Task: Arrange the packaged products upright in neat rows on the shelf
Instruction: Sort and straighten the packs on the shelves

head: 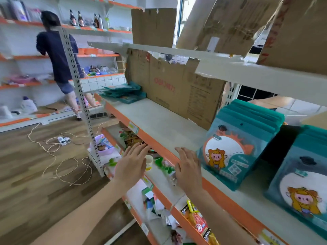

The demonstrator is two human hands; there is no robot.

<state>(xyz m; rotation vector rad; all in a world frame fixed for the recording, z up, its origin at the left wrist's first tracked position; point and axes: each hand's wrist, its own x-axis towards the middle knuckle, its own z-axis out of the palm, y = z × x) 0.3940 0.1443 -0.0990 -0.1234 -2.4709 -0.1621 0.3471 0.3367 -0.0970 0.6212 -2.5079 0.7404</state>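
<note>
Fingers (139, 149) of left hand (131, 167): straight, spread slightly, holding nothing, raised in front of the shelf edge (155, 144). Fingers of right hand (188, 169): straight, loosely spread, holding nothing, over the same orange edge, just left of the upright packs; contact with the edge not clear.

Shelf (159, 117): pale board, orange front edge, price tag on it.

Upright packs (235, 152): teal pouches, cartoon figure and white oval on the front, standing one behind another in a row near the right hand, leaning back a little. Second row (304, 183): same pouches, further right, nearer the camera, blurred. Dark gap between the two rows.

Flat packs (123, 93): teal pouches lying in a loose heap at the far left end of the same shelf, well apart from the upright rows.

Cardboard (177, 91): torn brown sheet standing along the back of the shelf, red print on it. More cardboard boxes (230, 23) on the shelf above.

Lower shelves (159, 197): mixed small goods in disorder, among them green items, a white cup, yellow-and-red packets (198, 218).

Floor (35, 165): wood pattern, pale cable (58, 156) coiled on it with a power strip.

Background: a person (56, 55) in a dark top facing wall shelves bearing bottles (85, 19).
</note>
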